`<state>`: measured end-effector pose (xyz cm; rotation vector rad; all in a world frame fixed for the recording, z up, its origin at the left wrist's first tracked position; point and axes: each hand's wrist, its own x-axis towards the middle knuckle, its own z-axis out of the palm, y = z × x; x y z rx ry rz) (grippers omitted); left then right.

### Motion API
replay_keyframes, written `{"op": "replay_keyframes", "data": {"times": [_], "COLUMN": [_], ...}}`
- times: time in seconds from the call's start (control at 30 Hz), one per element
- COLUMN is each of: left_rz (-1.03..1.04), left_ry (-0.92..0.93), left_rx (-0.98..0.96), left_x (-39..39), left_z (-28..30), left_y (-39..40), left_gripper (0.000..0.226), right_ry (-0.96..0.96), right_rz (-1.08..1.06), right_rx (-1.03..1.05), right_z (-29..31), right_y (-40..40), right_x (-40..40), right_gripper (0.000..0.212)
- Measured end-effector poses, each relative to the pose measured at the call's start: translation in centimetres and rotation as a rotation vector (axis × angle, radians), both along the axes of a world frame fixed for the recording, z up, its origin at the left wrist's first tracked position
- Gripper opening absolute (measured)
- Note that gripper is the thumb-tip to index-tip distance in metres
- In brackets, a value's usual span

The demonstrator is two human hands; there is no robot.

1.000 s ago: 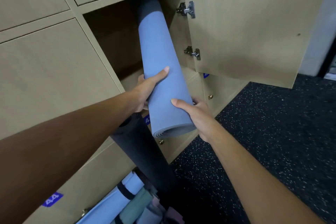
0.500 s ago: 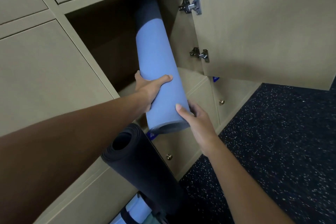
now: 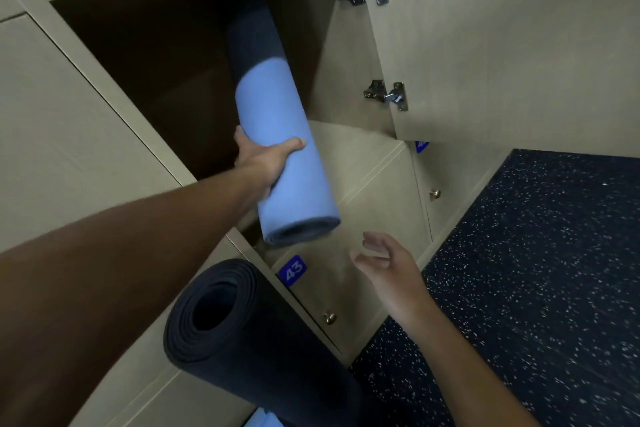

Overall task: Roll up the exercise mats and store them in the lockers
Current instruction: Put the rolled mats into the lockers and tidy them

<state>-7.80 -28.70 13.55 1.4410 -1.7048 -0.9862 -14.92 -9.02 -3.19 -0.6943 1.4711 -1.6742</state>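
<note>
From the head view, you've got the blue mat rolled tight and partway into the open locker: its far end sits deep in the shadowed compartment, its near end juts out past the front edge, tilted down toward you. So the rolling looks done for this one, and the stowing is maybe half done by my read. Your left hand is the working grip: thumb across the top of the roll, fingers wrapped round its far side, clamped at about the middle of the visible length. Your right hand hangs just below and to the right of the roll's near end, fingers loosely spread, holding nothing, clear of the mat. The locker door stands swung wide on its hinges. Still to go: the dark mat, rolled, leaning at the lockers below your left arm.
</note>
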Motion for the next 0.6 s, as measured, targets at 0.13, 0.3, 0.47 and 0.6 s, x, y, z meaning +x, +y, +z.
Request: {"op": "replay_keyframes", "data": {"times": [0.13,0.3,0.47,0.6], "left_rz": [0.045,0.079,0.179,0.252], "left_ry": [-0.071,-0.147,-0.332,-0.557], "left_rx": [-0.021,-0.058,-0.118,-0.139], "left_x": [-0.2,0.6,-0.2,-1.0], "left_z": [1.3,0.2,1.0,1.2], "left_y": [-2.7,-5.5,-7.6,-8.7], "left_gripper": [0.123,0.132,0.13,0.128], "right_ry": [0.019,0.062,0.056,0.053], "right_rz": [-0.008,-0.009,0.01,0.02], "right_rx": [0.015,0.049,0.073,0.067], "right_z": [-0.5,-1.5,-2.5,-2.8], "right_y": [0.0,-0.2,-0.7,-1.1], "right_x": [-1.4,-2.3,-2.1,-2.3], "right_gripper": [0.043,0.04,0.039,0.035]}}
